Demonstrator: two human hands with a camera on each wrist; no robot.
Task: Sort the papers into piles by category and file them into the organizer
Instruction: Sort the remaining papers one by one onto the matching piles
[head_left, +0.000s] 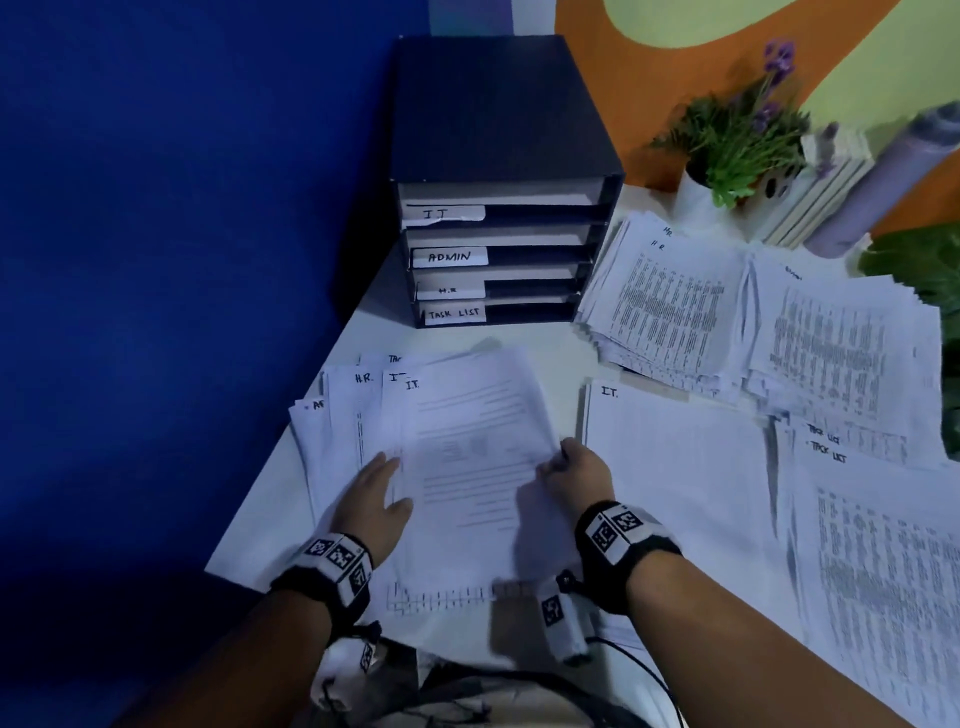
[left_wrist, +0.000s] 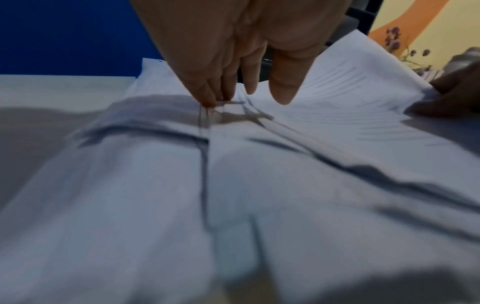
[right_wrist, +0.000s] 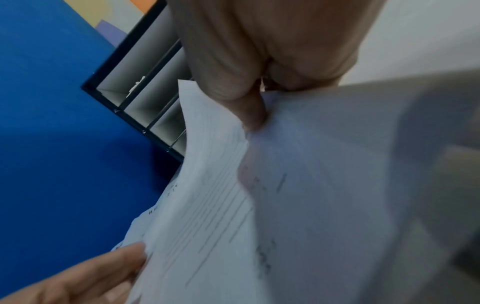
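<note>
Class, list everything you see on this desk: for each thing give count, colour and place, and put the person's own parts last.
organizer: one, dark, back of the desk by the blue wall; four slots labelled IT, ADMIN, H.R, TASK LIST
unsorted papers: one fanned heap, white, front left
IT sheet: one, white, on top of that heap, right edge lifted
IT pile: one, white, centre right
H.R pile: one, white, right of the organizer
far-right pile: one, white, label unreadable
TASK LIST pile: one, white, front right
potted plant: one, green with purple flowers, back right
desk: one, white
left hand: fingers flat on the unsorted papers
right hand: pinches the IT sheet's right edge
</note>
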